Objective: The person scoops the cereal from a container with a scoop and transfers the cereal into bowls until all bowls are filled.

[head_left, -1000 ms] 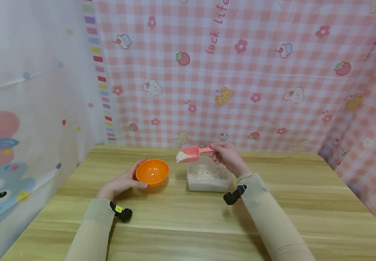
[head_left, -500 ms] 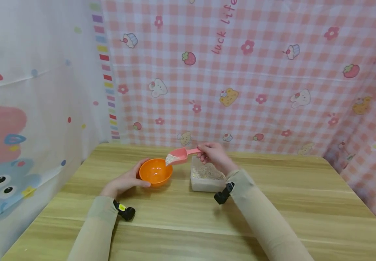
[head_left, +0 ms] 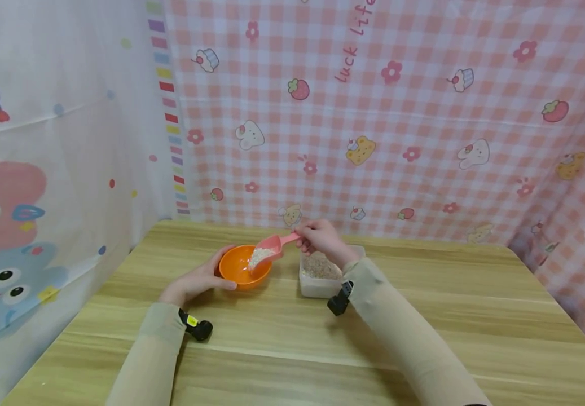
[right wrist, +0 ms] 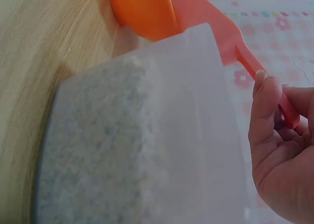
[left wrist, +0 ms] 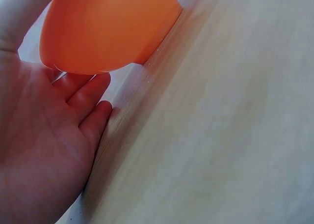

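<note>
My left hand [head_left: 198, 283] holds the side of an orange bowl [head_left: 230, 265], thumb at the near rim and fingers round the far side. In the left wrist view the bowl [left wrist: 108, 30] stands on the wood, several fingers reaching round its wall. My right hand [head_left: 322, 241] pinches the handle of a pink scoop [head_left: 275, 244]. The scoop tilts down to the left, its tip over the bowl's inside. Pale flakes [head_left: 259, 257], like oats, lie toward its front end. In the right wrist view, thumb and fingers grip the scoop handle [right wrist: 250, 62].
A translucent box [head_left: 317, 289] of pale flakes stands on the wooden table [head_left: 272, 349], right of the bowl and partly under my right forearm. Behind the table hangs a pink checked cloth [head_left: 322, 124], with a white printed cloth [head_left: 84, 141] at the left.
My right hand has moved left, bringing the scoop from beside the bowl to over it. The scoop now tips further down. My left hand keeps its hold on the bowl.
</note>
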